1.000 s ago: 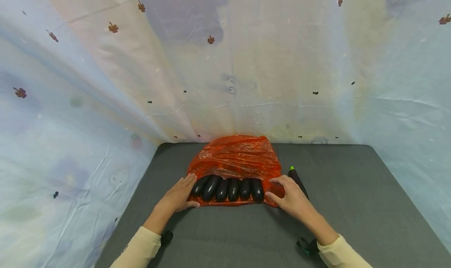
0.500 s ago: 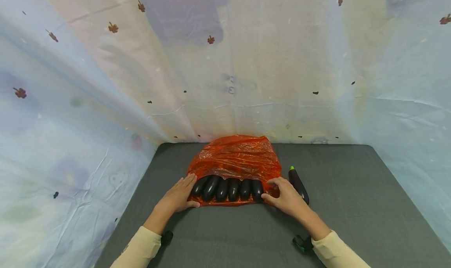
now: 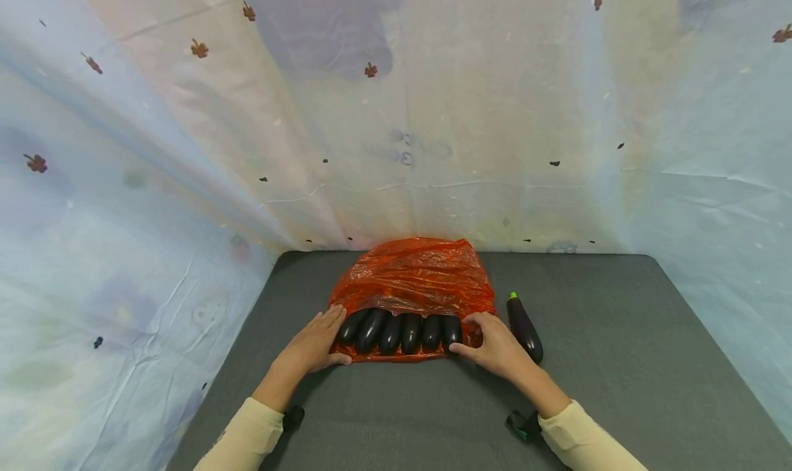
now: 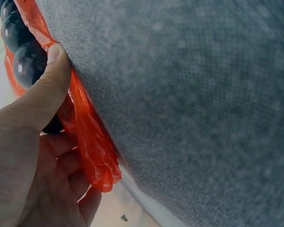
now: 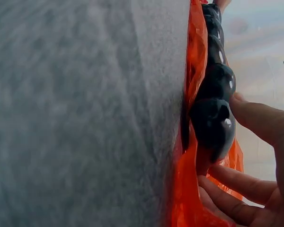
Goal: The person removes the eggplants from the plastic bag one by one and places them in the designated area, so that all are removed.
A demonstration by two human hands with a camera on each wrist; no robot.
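Several glossy dark eggplants lie side by side in the mouth of a crinkled red plastic bag. Along the bag's left side rests my left hand, its fingers straight in the head view and its thumb on the front edge. My right hand bends round the rightmost eggplant. In the right wrist view the thumb touches the top of the row, with the index finger at that eggplant's outer side. The bag hides the eggplants' far ends.
One more eggplant, with a green stem end, lies on the grey table just right of my right hand. A pale patterned curtain hangs behind the table and along its sides.
My right hand has moved left from the bag's right edge onto the rightmost eggplant, so the loose eggplant beside it shows fully. The left hand has stayed in place.
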